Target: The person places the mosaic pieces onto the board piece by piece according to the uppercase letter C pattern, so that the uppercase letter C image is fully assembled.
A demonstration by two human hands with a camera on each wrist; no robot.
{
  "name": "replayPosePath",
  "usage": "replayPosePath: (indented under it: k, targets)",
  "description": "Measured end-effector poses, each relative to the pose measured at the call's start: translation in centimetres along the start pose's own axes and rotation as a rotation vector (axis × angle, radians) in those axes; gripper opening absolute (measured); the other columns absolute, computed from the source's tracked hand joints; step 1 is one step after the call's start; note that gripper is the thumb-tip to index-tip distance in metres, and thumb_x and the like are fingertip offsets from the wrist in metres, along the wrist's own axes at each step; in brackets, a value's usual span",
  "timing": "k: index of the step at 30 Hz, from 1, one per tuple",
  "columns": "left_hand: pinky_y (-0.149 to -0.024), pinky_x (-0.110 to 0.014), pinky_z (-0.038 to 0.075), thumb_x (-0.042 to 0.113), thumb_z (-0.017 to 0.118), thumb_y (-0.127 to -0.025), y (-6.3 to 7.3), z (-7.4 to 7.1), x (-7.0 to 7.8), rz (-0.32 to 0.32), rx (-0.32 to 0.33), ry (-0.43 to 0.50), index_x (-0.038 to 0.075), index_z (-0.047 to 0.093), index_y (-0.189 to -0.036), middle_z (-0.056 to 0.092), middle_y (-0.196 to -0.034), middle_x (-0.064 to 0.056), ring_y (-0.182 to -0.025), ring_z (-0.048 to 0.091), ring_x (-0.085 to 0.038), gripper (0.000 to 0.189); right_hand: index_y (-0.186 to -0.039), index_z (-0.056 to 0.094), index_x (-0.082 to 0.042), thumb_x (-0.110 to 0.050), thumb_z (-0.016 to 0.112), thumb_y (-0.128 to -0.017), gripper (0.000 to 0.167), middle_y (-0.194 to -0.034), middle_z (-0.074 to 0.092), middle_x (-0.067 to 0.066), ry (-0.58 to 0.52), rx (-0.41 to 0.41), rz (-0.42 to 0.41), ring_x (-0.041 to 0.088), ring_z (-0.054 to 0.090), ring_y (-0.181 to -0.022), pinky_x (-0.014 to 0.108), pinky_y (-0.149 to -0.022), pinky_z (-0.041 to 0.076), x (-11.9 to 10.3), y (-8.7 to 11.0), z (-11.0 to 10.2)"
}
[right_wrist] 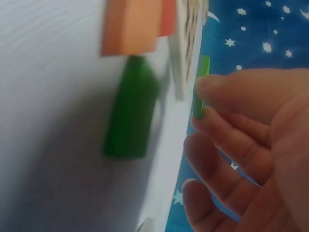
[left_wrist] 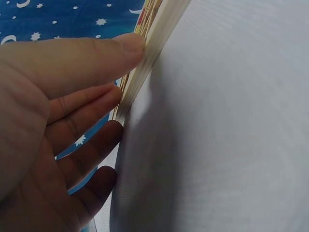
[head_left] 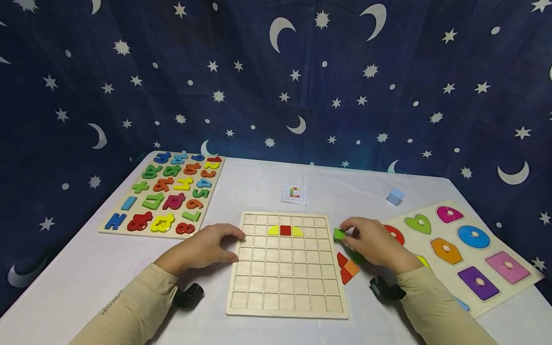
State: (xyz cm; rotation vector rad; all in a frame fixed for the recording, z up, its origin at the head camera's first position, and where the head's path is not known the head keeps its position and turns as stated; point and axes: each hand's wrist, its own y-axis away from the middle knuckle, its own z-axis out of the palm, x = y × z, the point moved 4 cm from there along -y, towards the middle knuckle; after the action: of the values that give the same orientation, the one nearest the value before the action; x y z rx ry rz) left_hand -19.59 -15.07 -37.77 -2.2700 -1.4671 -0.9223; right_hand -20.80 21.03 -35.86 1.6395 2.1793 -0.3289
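A wooden grid board (head_left: 267, 302) lies in the middle of the table. In its second row sit a red square tile (head_left: 285, 230) and a yellow curved tile on either side of it. My left hand (head_left: 207, 247) rests its thumb and fingertips along the board's left edge, fingers extended. Off the board's upper right side, my right hand (head_left: 374, 243) pinches a green tile (right_wrist: 203, 87) between thumb and finger. Under that hand lie another green tile (right_wrist: 130, 111), an orange tile (head_left: 351, 268) and two red tiles, one of them a red piece (head_left: 341, 259).
Behind the board lies a small pattern card (head_left: 294, 194). A letter and number puzzle (head_left: 103, 229) lies at left, a knobbed shape puzzle (head_left: 513, 293) at right. A light blue block (head_left: 394, 196) stands at the back right. A star-printed cloth (head_left: 250, 86) hangs behind the table.
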Motion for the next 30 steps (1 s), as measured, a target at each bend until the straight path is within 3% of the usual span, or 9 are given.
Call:
replayPosePath:
  k: [9, 21, 30]
  targets:
    - [-0.110, -0.051, 0.037, 0.012, 0.085, -0.079, 0.1, 0.0, 0.0, 0.013, 0.001, 0.007, 0.012, 0.069, -0.119, 0.062, -0.129, -0.007, -0.129, 0.050, -0.032, 0.043, -0.118, 0.069, -0.009, -0.016, 0.070, -0.092, 0.027, -0.100, 0.065, 0.003, -0.012, 0.007, -0.073, 0.021, 0.055, -0.087, 0.029, -0.065, 0.051, -2.5, -0.3, -0.2]
    - [-0.110, -0.051, 0.037, 0.011, 0.085, -0.079, 0.0, -0.1, -0.1, 0.000, -0.002, 0.017, 0.012, 0.068, -0.118, 0.062, -0.129, -0.007, -0.129, 0.050, -0.031, 0.043, -0.111, 0.071, -0.013, -0.017, 0.071, -0.091, 0.019, -0.101, 0.067, -0.001, 0.001, 0.034, -0.176, 0.019, 0.058, -0.088, 0.035, -0.075, 0.051, -5.7, -1.2, 1.1]
    - [-0.111, -0.051, 0.037, 0.011, 0.085, -0.079, 0.0, -0.1, 0.0, 0.000, -0.002, 0.012, 0.012, 0.069, -0.119, 0.062, -0.130, -0.006, -0.129, 0.050, -0.031, 0.043, -0.108, 0.071, -0.012, -0.014, 0.072, -0.090, 0.018, -0.099, 0.068, -0.002, -0.016, 0.039, -0.251, 0.018, 0.059, -0.087, 0.035, -0.075, 0.050, -7.5, -1.9, 2.0]
